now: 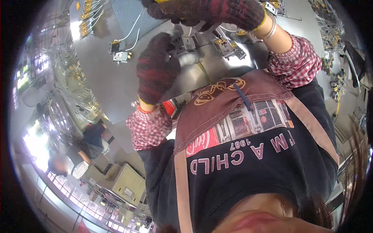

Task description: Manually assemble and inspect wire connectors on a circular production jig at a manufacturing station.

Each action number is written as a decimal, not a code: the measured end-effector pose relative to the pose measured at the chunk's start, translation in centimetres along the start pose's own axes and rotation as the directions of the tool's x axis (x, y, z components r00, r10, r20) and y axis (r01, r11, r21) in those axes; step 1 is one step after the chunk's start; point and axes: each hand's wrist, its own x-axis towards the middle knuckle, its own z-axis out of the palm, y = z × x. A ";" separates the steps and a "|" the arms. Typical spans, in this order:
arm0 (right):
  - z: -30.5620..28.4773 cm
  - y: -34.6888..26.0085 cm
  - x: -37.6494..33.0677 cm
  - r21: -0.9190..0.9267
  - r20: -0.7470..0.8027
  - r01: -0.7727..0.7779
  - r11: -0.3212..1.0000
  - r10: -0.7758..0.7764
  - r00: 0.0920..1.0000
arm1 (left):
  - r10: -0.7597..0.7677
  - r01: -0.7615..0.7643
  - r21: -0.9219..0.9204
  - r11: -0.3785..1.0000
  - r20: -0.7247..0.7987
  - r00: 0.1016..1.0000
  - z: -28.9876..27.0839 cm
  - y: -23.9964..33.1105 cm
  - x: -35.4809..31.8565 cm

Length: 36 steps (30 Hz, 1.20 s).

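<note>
Though near metal blocks (189, 42), left fingers (160, 42) curled, right fingers (210, 13) half-hidden, both grips unclear.

Left hand (156, 68) and right hand (227, 12) wear dark knit gloves (152, 79) streaked red; well behind the fingers (160, 42), yellow hems (264, 22) ring the wrists. A silvery bracelet (273, 28) sits past the right hem. Farther from the fingers come puffy red-and-white checked sleeves (150, 126), then a maroon apron (210, 112) with a yellow motif (220, 90) and tan straps (182, 190), over a black shirt (248, 180) printed with pale letters (222, 165).
</note>
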 end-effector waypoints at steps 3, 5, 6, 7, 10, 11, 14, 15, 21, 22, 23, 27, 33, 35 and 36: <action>1.3 -0.2 0.6 -0.924 0.270 0.350 0.155 -0.387 0.882 | 0.158 -0.152 0.206 0.967 -0.014 0.987 0.3 0.0 -1.0; 1.5 -0.4 0.3 -0.940 0.201 0.290 0.181 -0.395 0.897 | 0.165 -0.146 0.243 0.959 -0.058 0.985 1.5 0.0 -1.3; 1.7 -0.5 0.1 -0.950 0.136 0.233 0.207 -0.398 0.907 | 0.222 -0.194 0.345 0.918 -0.043 0.974 2.2 -0.1 -1.2; 2.3 -0.6 0.1 -0.954 0.075 0.182 0.237 -0.398 0.914 | 0.272 -0.232 0.447 0.864 -0.026 0.962 2.7 -0.4 -1.4; 4.9 -1.3 0.5 -0.949 -0.034 0.089 0.302 -0.379 0.925 | 0.384 -0.308 0.352 0.884 -0.171 0.907 4.6 -2.9 -1.7; 5.8 -2.1 0.4 -0.923 -0.184 -0.076 0.376 -0.260 0.948 | 0.373 -0.295 0.357 0.886 -0.175 0.911 5.0 -3.3 -2.1; 1.8 -1.2 2.1 -0.986 -0.037 0.045 0.158 -0.481 0.876 | 0.212 -0.169 0.243 0.955 -0.161 0.964 6.1 -2.6 -1.9; 0.1 -0.4 2.8 -0.946 0.318 0.267 -0.183 -0.674 0.667 | 0.234 -0.186 0.274 0.943 -0.151 0.961 6.2 -2.6 -1.8; 2.8 -0.1 2.4 -0.908 -0.338 -0.233 0.348 -0.282 0.898 | 0.274 -0.211 0.331 0.920 -0.156 0.949 5.4 -2.7 -2.2; 2.6 -0.3 2.8 -0.896 -0.385 -0.303 0.325 -0.225 0.895 | 0.309 -0.247 0.359 0.900 -0.127 0.943 5.4 -2.8 -2.1; 2.5 -0.4 3.0 -0.879 -0.431 -0.371 0.299 -0.168 0.886 | 0.310 -0.247 0.359 0.900 -0.128 0.942 5.4 -2.6 -2.1; 3.7 -0.6 3.0 -0.488 -0.737 -0.601 0.633 0.069 0.672 | 0.274 -0.209 0.330 0.921 -0.166 0.947 5.2 -2.2 -2.1; 1.8 0.0 2.6 -0.569 -0.618 -0.449 0.689 0.002 0.786 | 0.237 -0.184 0.324 0.928 -0.131 0.963 4.7 -1.4 -2.1; 0.9 -0.1 3.1 -0.759 -0.558 -0.480 0.439 -0.061 0.827 | 0.315 -0.246 0.341 0.907 -0.164 0.935 5.0 -1.8 -2.3; 0.6 -0.1 3.0 -0.759 -0.558 -0.479 0.440 -0.062 0.827 | 0.252 -0.187 0.350 0.918 -0.151 0.956 5.1 -1.8 -2.5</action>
